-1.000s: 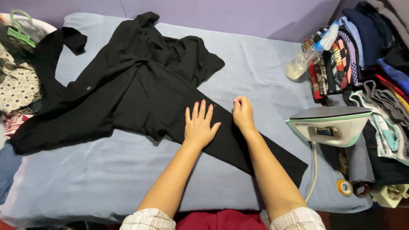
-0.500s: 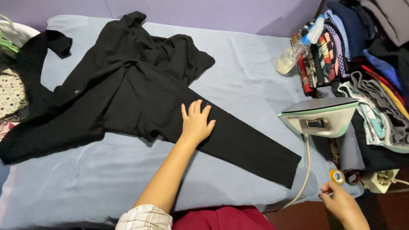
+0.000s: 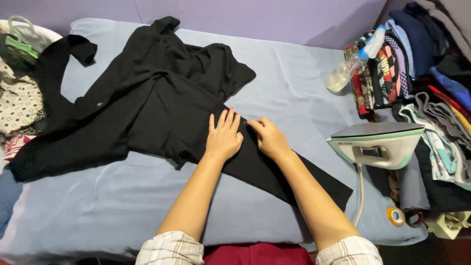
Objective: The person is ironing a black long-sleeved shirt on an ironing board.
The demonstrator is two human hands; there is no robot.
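A garment (image 3: pixel 162 105) lies spread across the padded worktop (image 3: pixel 98 211), one sleeve running toward the near right corner. Both hands rest on that sleeve, left hand (image 3: pixel 223 137) beside right hand (image 3: pixel 270 140) (nearly touching). An iron (image 3: pixel 375 145) stands right of them, a spray bottle (image 3: pixel 351 64) behind it, against stacked clothes (image 3: pixel 431 98).

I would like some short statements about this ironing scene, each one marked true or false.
1. Both hands rest on the black garment. True: the left hand lies flat, the right hand beside it.
2. The right hand holds the iron. False: the iron sits alone on the blue padded surface.
3. A spray bottle lies near the pile of folded clothes. True.
4. The garment is white. False: it is black.
5. A green hanger is at the far left. True.
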